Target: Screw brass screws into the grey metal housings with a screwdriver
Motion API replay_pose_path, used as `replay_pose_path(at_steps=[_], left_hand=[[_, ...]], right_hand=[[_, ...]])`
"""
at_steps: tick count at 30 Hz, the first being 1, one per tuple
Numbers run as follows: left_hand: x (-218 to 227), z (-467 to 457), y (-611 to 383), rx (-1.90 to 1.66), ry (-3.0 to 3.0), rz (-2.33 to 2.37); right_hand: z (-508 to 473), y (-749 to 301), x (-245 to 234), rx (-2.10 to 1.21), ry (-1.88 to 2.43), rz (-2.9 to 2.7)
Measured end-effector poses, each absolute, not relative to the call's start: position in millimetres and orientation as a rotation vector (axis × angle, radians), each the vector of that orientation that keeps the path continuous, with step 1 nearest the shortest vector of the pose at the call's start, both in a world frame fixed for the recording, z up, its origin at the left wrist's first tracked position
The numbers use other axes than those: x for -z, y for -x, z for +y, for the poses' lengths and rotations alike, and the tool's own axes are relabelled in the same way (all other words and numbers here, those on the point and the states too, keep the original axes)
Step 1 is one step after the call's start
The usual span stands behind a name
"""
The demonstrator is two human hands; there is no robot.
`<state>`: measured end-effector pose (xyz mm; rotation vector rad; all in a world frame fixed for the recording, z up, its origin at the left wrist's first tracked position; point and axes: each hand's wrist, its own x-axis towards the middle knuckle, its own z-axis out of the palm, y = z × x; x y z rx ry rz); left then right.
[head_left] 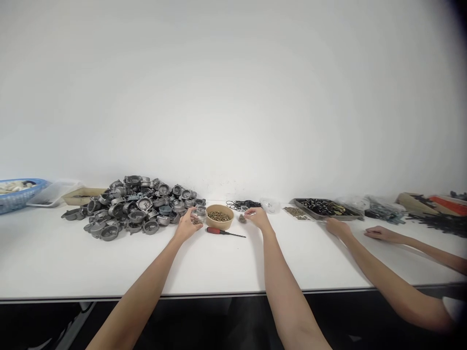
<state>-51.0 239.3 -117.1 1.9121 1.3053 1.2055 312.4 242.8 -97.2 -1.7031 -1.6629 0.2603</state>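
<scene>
My left hand (187,225) curls its fingers against a small clear plastic cup (199,213), beside the right edge of a heap of grey metal housings (134,206). Small brownish parts show at the fingertips. To the right of that hand stands a round tan tub (219,224) filled with brass-coloured screws (218,216). A red and black screwdriver (221,232) lies in front of the tub, its tip to the right. My right hand (259,218) has its fingertips pinched together above a small clump of brownish parts (242,219); what they grip is too small to make out.
Black rubber rings (244,205), a clear bag (270,206) and scattered brass parts (296,213) lie right of centre. A dark tray (317,214) holds black pieces. A co-worker's hands (339,227) are at the right. A blue basket (18,199) stands far left.
</scene>
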Motion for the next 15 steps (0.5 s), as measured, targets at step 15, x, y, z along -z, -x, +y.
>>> replay_pose_path(at_steps=[15], left_hand=[[117.9, 237.8, 51.4, -1.122, -1.959, 1.262]], right_hand=[[228.6, -285.8, 66.3, -0.147, 1.580, -1.732]])
